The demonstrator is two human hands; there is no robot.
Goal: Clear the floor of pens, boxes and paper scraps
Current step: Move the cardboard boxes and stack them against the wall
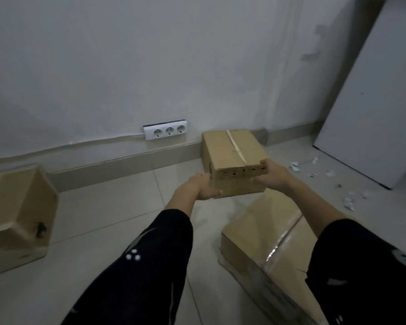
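A taped brown cardboard box (230, 153) is between my two hands, its far end close to the wall's skirting. My left hand (198, 187) grips its near left corner with the fingers under the edge. My right hand (271, 173) grips the near right corner, thumb on top. A larger taped cardboard box (265, 235) lies on the tiled floor below my right arm. An open cardboard box (17, 214) stands at the left. White paper scraps (348, 202) are scattered over the floor at the right, with more paper scraps (294, 165) beside my right hand.
A white three-socket strip (165, 131) sits on the wall above the skirting, its cable running left. A white panel (375, 97) leans against the wall at the right. Bare tiles (108, 207) lie between the open box and my left arm.
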